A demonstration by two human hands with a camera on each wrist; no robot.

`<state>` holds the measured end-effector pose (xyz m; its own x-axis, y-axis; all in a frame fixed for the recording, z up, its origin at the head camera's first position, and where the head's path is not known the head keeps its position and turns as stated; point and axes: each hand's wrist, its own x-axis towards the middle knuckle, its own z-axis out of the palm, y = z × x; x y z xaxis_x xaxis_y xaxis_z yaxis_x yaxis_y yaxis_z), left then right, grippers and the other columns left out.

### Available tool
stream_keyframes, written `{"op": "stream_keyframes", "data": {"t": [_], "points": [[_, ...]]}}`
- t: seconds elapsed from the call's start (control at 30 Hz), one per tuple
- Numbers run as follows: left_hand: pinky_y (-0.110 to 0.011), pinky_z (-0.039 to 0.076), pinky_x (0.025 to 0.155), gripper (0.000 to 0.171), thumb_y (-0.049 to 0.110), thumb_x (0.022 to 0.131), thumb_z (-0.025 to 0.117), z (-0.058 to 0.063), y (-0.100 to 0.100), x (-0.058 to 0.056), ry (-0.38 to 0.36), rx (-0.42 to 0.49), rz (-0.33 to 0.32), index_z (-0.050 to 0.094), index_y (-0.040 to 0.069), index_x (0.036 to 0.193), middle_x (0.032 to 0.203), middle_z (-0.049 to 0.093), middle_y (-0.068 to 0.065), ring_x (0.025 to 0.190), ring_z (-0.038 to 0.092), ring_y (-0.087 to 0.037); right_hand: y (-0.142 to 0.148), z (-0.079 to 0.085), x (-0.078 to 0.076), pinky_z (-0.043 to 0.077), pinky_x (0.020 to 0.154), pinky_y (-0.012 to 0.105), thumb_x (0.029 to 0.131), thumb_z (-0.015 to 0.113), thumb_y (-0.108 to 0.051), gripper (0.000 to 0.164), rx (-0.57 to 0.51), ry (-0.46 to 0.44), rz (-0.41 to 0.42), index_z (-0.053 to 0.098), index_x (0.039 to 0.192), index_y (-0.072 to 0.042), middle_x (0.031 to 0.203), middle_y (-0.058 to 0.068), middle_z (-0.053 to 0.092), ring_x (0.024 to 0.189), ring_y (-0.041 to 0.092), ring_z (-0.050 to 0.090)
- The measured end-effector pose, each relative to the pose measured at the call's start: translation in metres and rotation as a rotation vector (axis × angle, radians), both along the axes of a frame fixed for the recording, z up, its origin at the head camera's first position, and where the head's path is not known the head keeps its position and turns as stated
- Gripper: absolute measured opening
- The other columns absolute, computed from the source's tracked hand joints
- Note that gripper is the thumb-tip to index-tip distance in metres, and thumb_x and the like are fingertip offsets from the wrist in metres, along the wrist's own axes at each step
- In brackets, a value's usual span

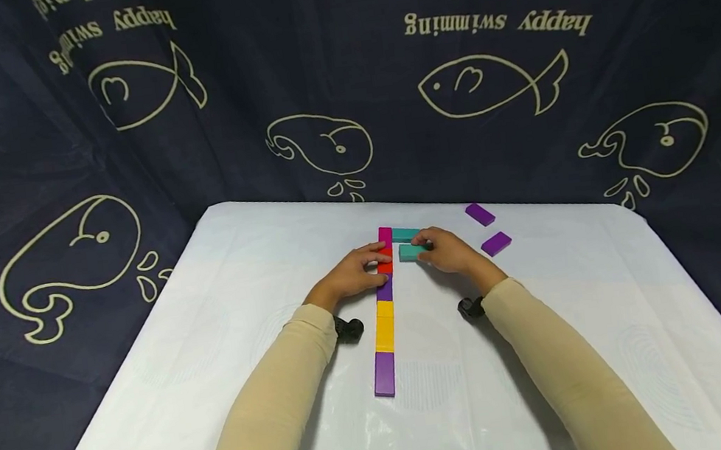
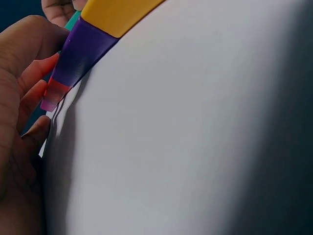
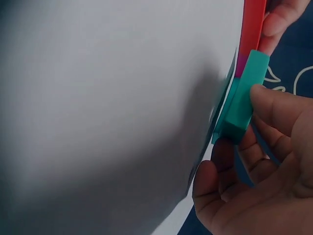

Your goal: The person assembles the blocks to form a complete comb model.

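Observation:
A straight row of coloured blocks runs up the white table: a purple block (image 1: 384,374) nearest, then yellow (image 1: 384,330), a darker purple block (image 1: 384,291), red (image 1: 386,264) and pink (image 1: 385,234). My left hand (image 1: 353,273) rests along the row's left side, thumb at the darker purple block, fingers over the red and pink part. Between thumb and fingers, my right hand (image 1: 449,250) pinches a teal block (image 3: 248,95) just right of the row. Beyond it, another teal block (image 1: 405,235) lies crosswise against the pink end.
Two loose purple blocks, one farther back (image 1: 480,214) and one nearer (image 1: 496,243), lie right of my right hand. Behind the white table (image 1: 214,345) hangs a dark cloth (image 1: 326,43) printed with fish and whales. A black wrist device (image 1: 349,329) sits at each cuff.

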<state>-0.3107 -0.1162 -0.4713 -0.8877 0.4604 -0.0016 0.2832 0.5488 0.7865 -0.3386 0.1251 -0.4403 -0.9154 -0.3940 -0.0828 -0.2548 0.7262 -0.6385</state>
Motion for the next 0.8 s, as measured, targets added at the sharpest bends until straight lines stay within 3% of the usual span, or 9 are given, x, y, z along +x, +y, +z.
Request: {"op": "stream_keyframes", "data": {"t": [0.8], "points": [[-0.041,0.027,0.117,0.040,0.013,0.087,0.072,0.000,-0.001,0.001,0.003,0.023,-0.004,0.068,0.011,0.127,0.155,0.040,0.001,0.144,0.031,-0.023,-0.015,-0.001,-0.005,0.040,0.108,0.048,0.096,0.062,-0.007,0.027,0.080,0.078,0.009,0.064,0.122,0.000,0.127,0.018,0.058,0.118,0.033,0.053]]}}
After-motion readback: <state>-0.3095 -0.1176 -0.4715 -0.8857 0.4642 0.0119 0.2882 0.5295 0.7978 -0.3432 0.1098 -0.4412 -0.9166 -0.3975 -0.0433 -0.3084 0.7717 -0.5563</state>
